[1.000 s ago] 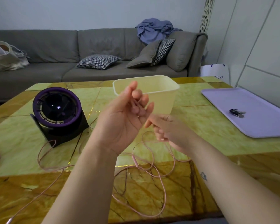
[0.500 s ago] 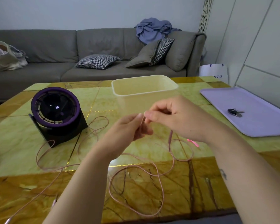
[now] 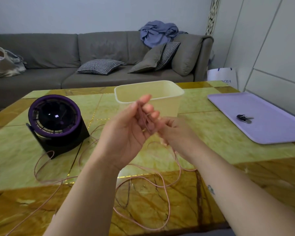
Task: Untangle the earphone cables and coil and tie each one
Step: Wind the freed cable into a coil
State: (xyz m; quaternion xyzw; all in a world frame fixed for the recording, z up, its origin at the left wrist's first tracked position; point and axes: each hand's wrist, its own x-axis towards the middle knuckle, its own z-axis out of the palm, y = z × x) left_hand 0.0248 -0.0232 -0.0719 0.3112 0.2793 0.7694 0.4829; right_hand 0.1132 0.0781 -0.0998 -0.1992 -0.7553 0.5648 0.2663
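Observation:
A thin pink earphone cable (image 3: pixel 167 200) lies in loose loops over the yellow-green marble table (image 3: pixel 211 150) and runs up to both hands. My left hand (image 3: pixel 126 132) is raised palm-up above the table, and several strands of the cable with its earbuds lie between the thumb and curled fingers. My right hand (image 3: pixel 174 132) is just to the right, fingers curled, pinching the cable where it drops to the table. A long strand trails off to the lower left.
A purple and black desk fan (image 3: pixel 55 123) stands at left. A cream plastic tub (image 3: pixel 160 92) sits behind the hands. At right lies a lilac tray (image 3: pixel 262 126) with keys (image 3: pixel 244 118) on it. A grey sofa is beyond the table.
My left hand has risen and turned palm-up with the cable bundle in it. My right hand has dropped from above the left to beside it, drawing the cable loops along.

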